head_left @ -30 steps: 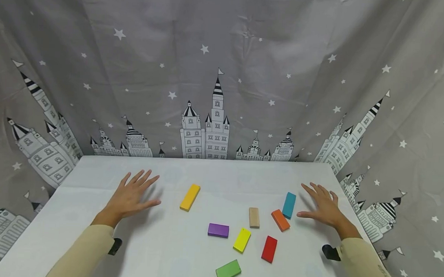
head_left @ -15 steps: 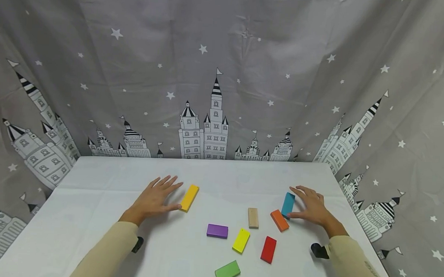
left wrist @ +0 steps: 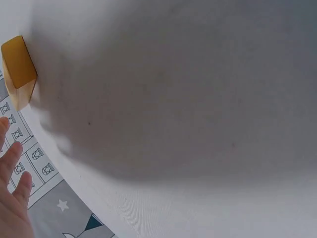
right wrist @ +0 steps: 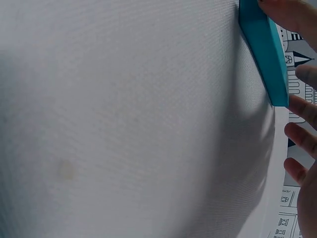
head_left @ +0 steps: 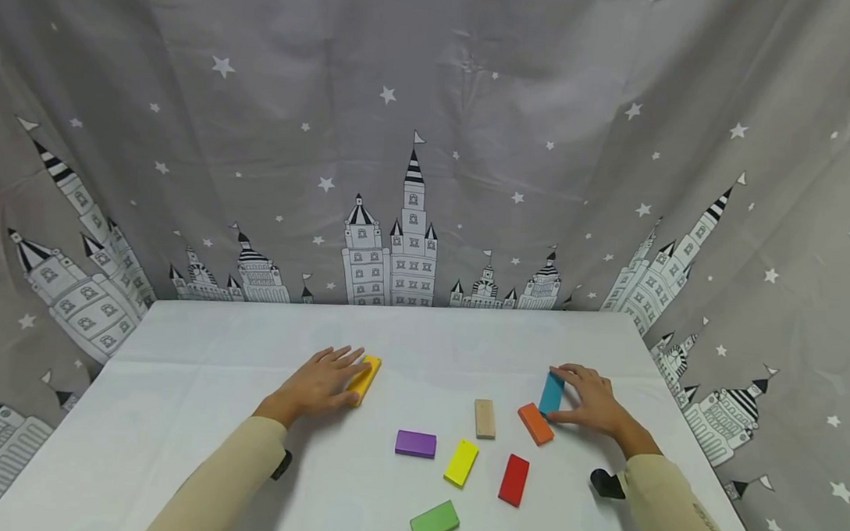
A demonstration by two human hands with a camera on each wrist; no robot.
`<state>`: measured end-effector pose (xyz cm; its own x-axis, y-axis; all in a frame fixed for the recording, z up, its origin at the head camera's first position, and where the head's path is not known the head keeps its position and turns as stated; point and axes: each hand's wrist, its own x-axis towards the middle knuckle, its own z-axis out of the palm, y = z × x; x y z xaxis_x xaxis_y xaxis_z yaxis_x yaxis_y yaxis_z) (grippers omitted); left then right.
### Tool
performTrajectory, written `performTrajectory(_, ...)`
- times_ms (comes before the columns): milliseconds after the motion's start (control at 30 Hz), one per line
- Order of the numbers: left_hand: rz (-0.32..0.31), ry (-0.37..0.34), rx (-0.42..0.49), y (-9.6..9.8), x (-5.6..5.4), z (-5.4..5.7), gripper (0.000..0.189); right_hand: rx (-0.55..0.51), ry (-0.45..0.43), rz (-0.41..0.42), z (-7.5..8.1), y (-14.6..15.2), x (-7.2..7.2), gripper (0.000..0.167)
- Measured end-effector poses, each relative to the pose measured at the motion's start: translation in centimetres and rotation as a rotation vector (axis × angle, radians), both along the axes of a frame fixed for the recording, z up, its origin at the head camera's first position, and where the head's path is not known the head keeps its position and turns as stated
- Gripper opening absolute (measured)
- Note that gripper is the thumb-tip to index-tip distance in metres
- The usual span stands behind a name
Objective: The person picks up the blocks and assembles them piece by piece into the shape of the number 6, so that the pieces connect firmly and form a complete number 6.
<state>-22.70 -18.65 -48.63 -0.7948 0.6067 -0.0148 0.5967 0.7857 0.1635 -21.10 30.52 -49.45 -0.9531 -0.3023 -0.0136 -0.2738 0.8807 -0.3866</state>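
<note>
A yellow-orange wooden block (head_left: 370,371) lies flat at the left of the table. My left hand (head_left: 320,383) reaches over its left side, fingers spread and thumb by its near end. In the left wrist view the visible fingers stand apart from this block (left wrist: 19,64); the thumb is out of frame. At the right, my right hand (head_left: 592,400) spans a blue block (head_left: 551,393) lengthwise, thumb at the near end and a fingertip at the far end. The right wrist view shows thumb and finger against the blue block (right wrist: 265,54), other fingers free.
An orange block (head_left: 536,423) lies close to the blue one. Around the middle are a plain wood block (head_left: 485,419), purple block (head_left: 415,444), yellow block (head_left: 461,463), red block (head_left: 513,479) and green block (head_left: 434,523). A grey castle-print curtain (head_left: 497,221) hangs behind the white table (head_left: 202,398).
My left hand has moved right, from beside the yellow-orange block to over it. My right hand has moved left and closed thumb and finger onto the blue block's ends. The blocks have stayed put.
</note>
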Motion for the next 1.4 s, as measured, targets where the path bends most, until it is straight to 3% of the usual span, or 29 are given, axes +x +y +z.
performTrajectory(300,-0.018,-0.042,-0.051,0.5,-0.2,-0.1,0.054,0.004,0.012,0.009,0.1,0.3,0.2,0.085)
performTrajectory(500,0.006,-0.079,-0.069,0.4,-0.1,0.1,0.053,0.014,-0.015,0.006,0.2,0.0,0.1,0.086)
performTrajectory(767,-0.006,-0.043,-0.069,0.6,0.0,0.0,0.055,0.029,-0.055,-0.002,0.0,-0.2,-0.1,0.087)
performTrajectory(1000,0.031,-0.079,-0.091,1.1,-0.3,0.4,0.054,0.026,-0.084,-0.020,-0.1,-0.4,-0.3,0.088)
performTrajectory(1400,0.031,0.006,-0.116,1.0,-0.3,0.2,0.054,-0.047,-0.132,-0.055,0.0,-1.1,-1.1,0.084)
